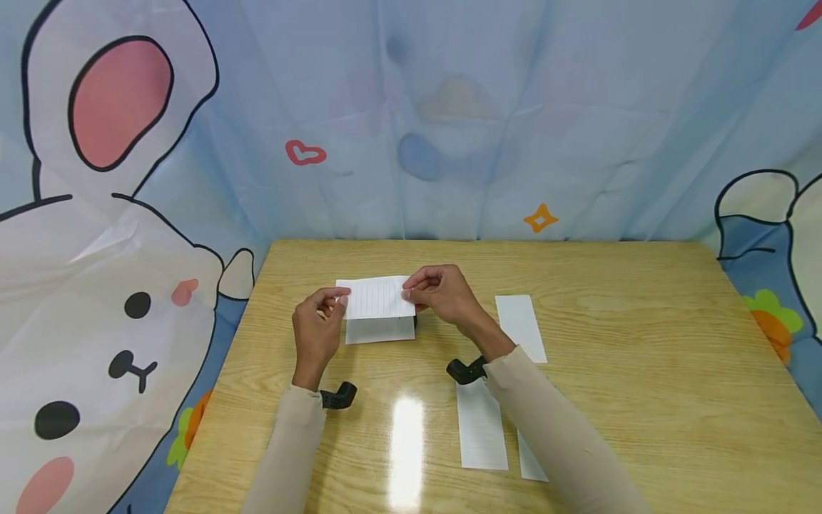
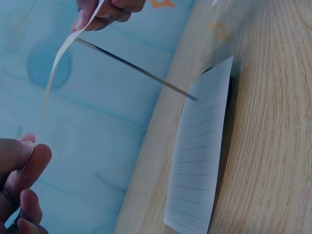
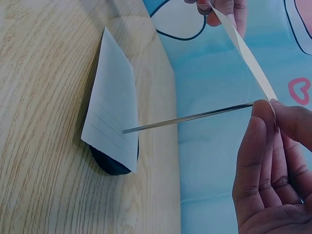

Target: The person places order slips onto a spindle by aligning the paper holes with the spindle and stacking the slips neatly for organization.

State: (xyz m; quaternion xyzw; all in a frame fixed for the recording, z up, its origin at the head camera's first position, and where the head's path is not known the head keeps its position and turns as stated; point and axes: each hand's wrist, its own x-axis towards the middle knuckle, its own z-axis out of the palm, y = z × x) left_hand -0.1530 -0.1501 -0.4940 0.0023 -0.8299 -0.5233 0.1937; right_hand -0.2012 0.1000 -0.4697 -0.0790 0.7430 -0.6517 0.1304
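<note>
A lined paper slip (image 1: pixel 375 298) is stretched between both hands above the table. My left hand (image 1: pixel 317 332) pinches its left end between thumb and fingers. At the other end, my right hand (image 1: pixel 446 294) pinches the slip likewise. Under it stands a thin metal spike (image 2: pixel 136 68), its upper end at the held slip close to the right fingertips (image 3: pixel 261 112); whether it pierces that slip I cannot tell. Lower down, a second lined slip (image 2: pixel 197 161) is threaded on the spike, resting over a dark base (image 3: pixel 109 163) that is mostly covered.
To the right lie more slips: one at the back (image 1: pixel 520 325), one nearer the front (image 1: pixel 481 428), and another (image 1: pixel 531 460) partly hidden by the right sleeve (image 1: pixel 559 428). A printed curtain (image 1: pixel 449 178) hangs behind the wooden table (image 1: pixel 642 357).
</note>
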